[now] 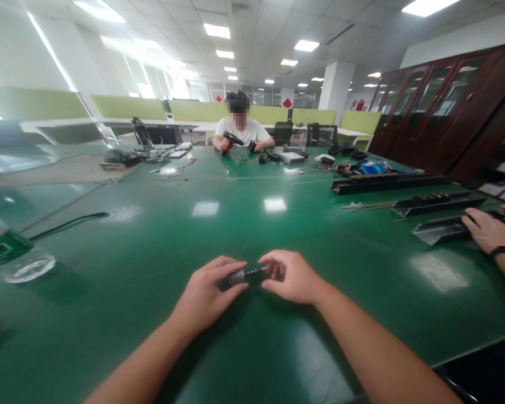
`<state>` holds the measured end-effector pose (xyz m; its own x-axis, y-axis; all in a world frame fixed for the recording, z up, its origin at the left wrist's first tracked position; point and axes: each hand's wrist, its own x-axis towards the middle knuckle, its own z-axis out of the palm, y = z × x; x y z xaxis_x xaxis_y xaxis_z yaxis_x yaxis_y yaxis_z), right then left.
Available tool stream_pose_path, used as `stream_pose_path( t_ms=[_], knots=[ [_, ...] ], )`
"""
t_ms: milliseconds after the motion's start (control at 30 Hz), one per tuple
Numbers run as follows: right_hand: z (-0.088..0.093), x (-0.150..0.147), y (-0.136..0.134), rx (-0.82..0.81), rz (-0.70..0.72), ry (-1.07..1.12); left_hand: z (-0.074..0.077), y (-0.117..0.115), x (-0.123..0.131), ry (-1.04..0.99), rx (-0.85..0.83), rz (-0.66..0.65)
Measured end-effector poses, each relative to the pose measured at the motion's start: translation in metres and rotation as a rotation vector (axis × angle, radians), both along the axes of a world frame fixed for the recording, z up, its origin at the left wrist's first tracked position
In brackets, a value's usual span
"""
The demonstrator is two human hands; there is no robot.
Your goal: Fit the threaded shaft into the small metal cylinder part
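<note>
A small grey cylinder with a dark, ridged shaft (256, 271) lies level just above or on the green tabletop, its exact kind unclear. My left hand (208, 289) holds the grey cylinder end, thumb on the near side and fingers on the far side. Toward the right, the shaft points into the curve of my right hand (290, 278). That hand's thumb and forefinger are apart, and its curled fingers are close to the shaft tip; whether they touch it is hard to see.
The green table (160, 235) is glossy. At left stands a clear bottle (29, 261) beside a black cable (69, 224). Black channels (437, 203) lie at right, where another person's hands (490, 230) work. Across the table a person (244, 132) holds a power drill (232, 140) among scattered parts.
</note>
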<state>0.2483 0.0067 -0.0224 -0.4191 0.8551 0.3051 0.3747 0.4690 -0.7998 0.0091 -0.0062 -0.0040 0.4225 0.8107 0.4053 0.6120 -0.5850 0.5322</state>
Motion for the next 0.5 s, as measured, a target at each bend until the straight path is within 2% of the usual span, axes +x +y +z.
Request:
stream_pose_path(
  t_ms=[100,300,500],
  knots=[
    [0.005,0.0,-0.003,0.074,0.0,-0.053,-0.001,-0.002,0.0,-0.024,-0.022,-0.021],
    [0.008,0.0,-0.006,0.103,0.02,-0.077,-0.002,-0.009,0.011,-0.041,-0.052,-0.085],
    [0.005,-0.001,-0.006,0.095,0.04,-0.093,-0.005,-0.01,0.013,-0.063,-0.034,-0.025]
  ],
)
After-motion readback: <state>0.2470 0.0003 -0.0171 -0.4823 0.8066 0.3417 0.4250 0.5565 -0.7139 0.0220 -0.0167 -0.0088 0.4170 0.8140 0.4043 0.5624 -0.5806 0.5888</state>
